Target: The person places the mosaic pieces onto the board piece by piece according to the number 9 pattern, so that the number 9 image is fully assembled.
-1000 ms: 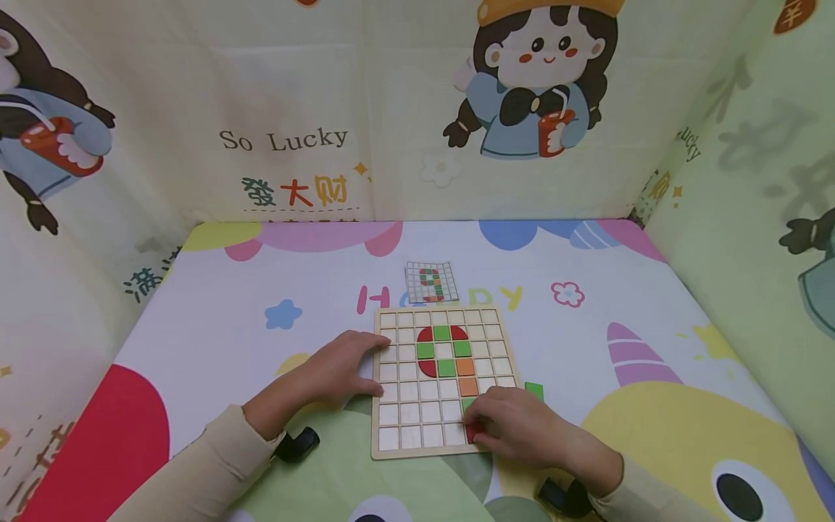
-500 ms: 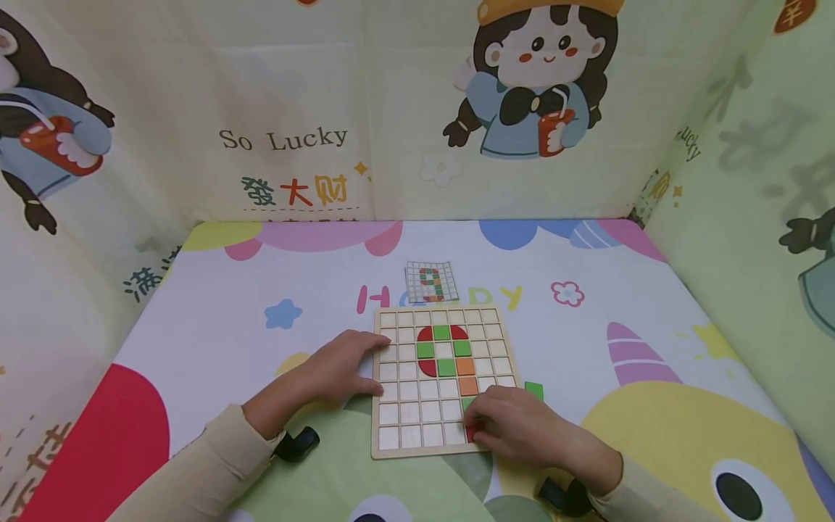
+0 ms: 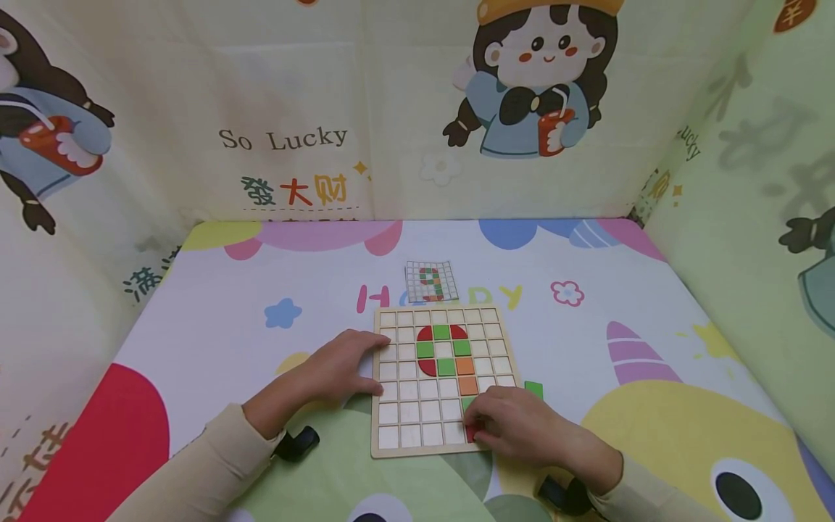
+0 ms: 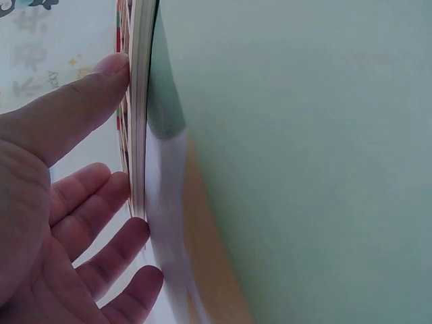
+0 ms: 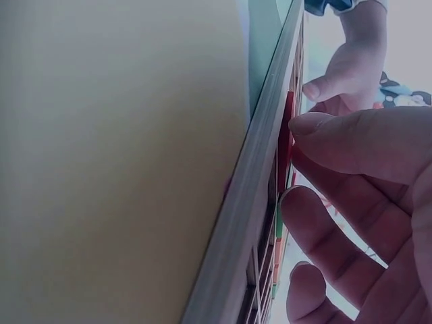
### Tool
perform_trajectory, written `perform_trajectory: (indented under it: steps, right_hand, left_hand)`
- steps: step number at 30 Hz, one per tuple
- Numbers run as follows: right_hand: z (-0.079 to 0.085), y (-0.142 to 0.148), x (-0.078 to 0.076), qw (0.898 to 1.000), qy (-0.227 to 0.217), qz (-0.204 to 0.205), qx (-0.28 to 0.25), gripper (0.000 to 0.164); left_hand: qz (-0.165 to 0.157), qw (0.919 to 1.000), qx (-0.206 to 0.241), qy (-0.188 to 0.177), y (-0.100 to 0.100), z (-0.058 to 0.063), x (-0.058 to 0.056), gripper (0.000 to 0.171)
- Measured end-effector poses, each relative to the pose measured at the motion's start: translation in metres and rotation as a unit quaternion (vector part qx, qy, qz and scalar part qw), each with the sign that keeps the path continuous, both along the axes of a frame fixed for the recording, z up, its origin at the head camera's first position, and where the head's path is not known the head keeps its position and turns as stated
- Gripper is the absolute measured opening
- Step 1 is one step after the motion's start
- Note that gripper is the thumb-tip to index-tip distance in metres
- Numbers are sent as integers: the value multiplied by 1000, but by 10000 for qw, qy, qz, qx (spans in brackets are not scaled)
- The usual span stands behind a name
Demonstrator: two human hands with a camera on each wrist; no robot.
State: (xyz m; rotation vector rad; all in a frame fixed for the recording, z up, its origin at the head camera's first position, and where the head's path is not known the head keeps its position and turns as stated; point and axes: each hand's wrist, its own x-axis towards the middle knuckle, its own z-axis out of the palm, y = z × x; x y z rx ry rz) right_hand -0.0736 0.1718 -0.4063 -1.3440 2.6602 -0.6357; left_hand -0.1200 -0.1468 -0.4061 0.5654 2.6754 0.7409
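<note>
A wooden grid board point(image 3: 411, 413) lies on the table with red, green and orange tiles in some cells, laid like the upper part of a 9. My left hand point(image 3: 333, 366) steadies its left side, thumb and relaxed fingertips touching the board edge point(image 4: 138, 121). Over the lower right cells, my right hand point(image 3: 522, 424) pinches a red tile point(image 3: 470, 433) in the bottom row. In the right wrist view this red tile point(image 5: 285, 138) sits at the board's face beneath my thumb. A green tile point(image 3: 466, 404) just above it is partly hidden by my fingers.
Behind the board lies a pattern card point(image 3: 432, 281) showing a similar coloured figure on a grid. One loose green tile point(image 3: 534, 390) is on the table right of the board. Printed fabric walls point(image 3: 404, 109) rise at the back and both sides.
</note>
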Motion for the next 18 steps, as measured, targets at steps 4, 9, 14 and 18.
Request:
perform_trajectory:
  steps: [4, 9, 14, 18]
  right_hand:
    - [0, 0, 0, 10000, -3, 13, -23, 16]
    - [1, 2, -2, 9996, 173, 74, -218, 18]
    - [6, 7, -6, 9981, 373, -6, -491, 23]
    - [12, 13, -10, 9970, 433, -95, -634, 29]
  left_hand:
    - [-24, 10000, 39, 2, -1, 0, 0, 74]
    - [-86, 9999, 86, 72, -2, -1, -1, 73]
    - [-92, 9999, 93, 70, -2, -2, -2, 73]
    - [-93, 9999, 92, 68, -2, -2, -2, 73]
